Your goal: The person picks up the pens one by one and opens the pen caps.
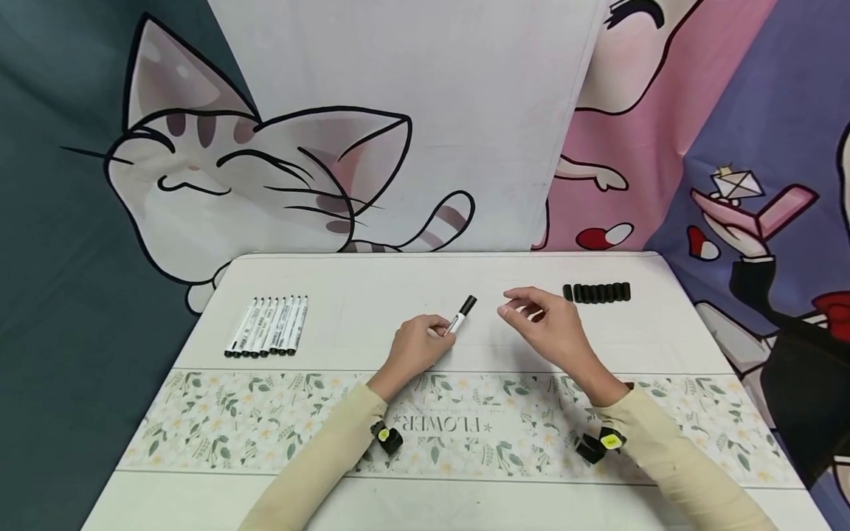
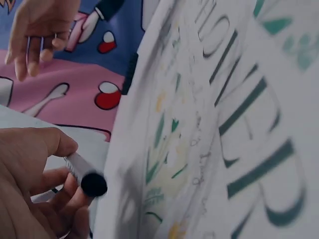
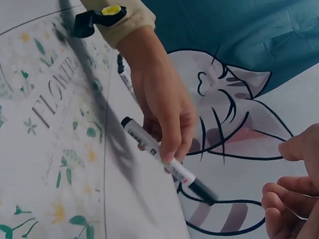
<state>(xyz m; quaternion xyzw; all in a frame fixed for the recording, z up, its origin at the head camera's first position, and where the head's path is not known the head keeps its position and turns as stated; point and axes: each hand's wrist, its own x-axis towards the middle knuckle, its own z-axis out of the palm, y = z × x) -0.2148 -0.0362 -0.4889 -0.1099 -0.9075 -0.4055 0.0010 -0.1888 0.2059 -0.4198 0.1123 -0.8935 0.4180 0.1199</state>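
My left hand (image 1: 413, 348) pinches a white marker (image 1: 456, 322) between thumb and fingers, over the white upper part of the table. The marker's black cap (image 1: 468, 304) points up and to the right, and it is on the pen. In the right wrist view, the marker (image 3: 149, 142) slants across below the left fingertips, its printed barrel visible. To the right, my right hand (image 1: 554, 330) hovers with fingers loosely bent and nothing between them, a short gap from the cap. Part of the right hand (image 3: 294, 184) shows at the right wrist view's edge.
Several uncapped white markers (image 1: 268, 327) lie side by side at the left of the table. A row of black caps (image 1: 602, 293) stands at the back right, just beyond the right hand. A flowered band (image 1: 265, 424) crosses the tabletop. Printed cloth (image 1: 425, 74) hangs behind.
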